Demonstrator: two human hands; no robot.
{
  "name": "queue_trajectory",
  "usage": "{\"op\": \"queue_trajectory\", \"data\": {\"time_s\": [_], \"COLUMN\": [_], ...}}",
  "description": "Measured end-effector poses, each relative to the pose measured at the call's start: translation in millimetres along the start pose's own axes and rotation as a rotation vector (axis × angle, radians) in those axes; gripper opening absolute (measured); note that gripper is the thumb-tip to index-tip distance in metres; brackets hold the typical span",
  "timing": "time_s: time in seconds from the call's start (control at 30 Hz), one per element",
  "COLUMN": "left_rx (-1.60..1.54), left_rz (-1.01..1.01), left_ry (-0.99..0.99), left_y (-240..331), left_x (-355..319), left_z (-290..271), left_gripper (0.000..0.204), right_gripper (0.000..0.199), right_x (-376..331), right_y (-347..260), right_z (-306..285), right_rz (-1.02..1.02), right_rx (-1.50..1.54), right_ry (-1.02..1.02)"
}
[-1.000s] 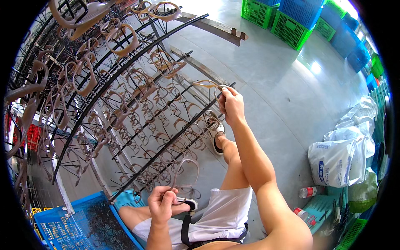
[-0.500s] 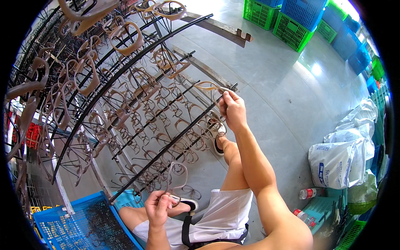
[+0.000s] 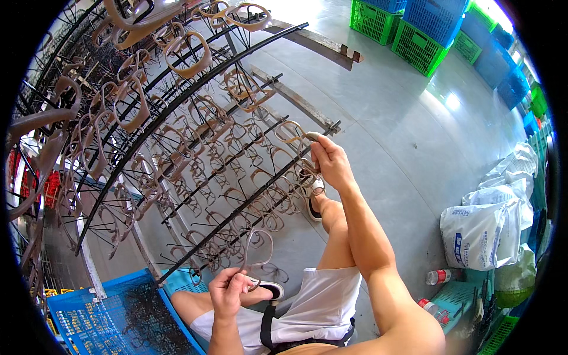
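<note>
My left hand pinches a brownish eyeglass frame by one end, its rims standing up in front of the rack's lower end. Farther out, my right hand grips a second eyeglass frame between thumb and fingers, close to the tip of a black rack bar. Whether that second frame touches the bar's wires I cannot tell. Many similar brown eyeglass frames hang on thin black wires along the curved bars of the rack.
A blue basket with dark wire pieces stands at the lower left. White sacks, a bottle and a teal crate lie at the right. Green and blue crates are stacked at the far right. Metal rails jut from the rack.
My right hand and its eyeglass frame have shifted slightly; the frame has turned, so its rim shows more openly. My left hand still holds its frame, moved slightly right. The whole view has shifted a little.
</note>
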State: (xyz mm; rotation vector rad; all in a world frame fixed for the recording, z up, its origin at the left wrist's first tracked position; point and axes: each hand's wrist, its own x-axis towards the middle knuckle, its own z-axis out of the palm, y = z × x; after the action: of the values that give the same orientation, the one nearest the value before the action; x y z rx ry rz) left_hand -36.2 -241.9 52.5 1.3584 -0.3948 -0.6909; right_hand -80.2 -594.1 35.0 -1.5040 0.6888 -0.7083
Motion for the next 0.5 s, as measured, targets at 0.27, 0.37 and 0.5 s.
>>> {"op": "queue_trajectory", "data": {"time_s": [0.27,0.37,0.5], "left_rx": [0.041,-0.01,-0.056], "left_rz": [0.006,0.021,0.018], "left_ry": [0.011,-0.003,0.006], "left_y": [2.1,3.7,3.0], "left_x": [4.0,4.2,4.2], "left_z": [3.6,4.3,5.5], "left_gripper": [0.019,0.019,0.018], "right_gripper": [0.022,0.021,0.022], "right_x": [5.8,4.6,4.9], "right_y": [9.2,6.4,4.0], "right_z": [-3.0,-4.1,-0.9], "right_rz": [-0.144,-0.092,-0.093], "right_rx": [-0.132,-0.094,-0.067], "right_ry": [-0.003,0.019,0.048]}}
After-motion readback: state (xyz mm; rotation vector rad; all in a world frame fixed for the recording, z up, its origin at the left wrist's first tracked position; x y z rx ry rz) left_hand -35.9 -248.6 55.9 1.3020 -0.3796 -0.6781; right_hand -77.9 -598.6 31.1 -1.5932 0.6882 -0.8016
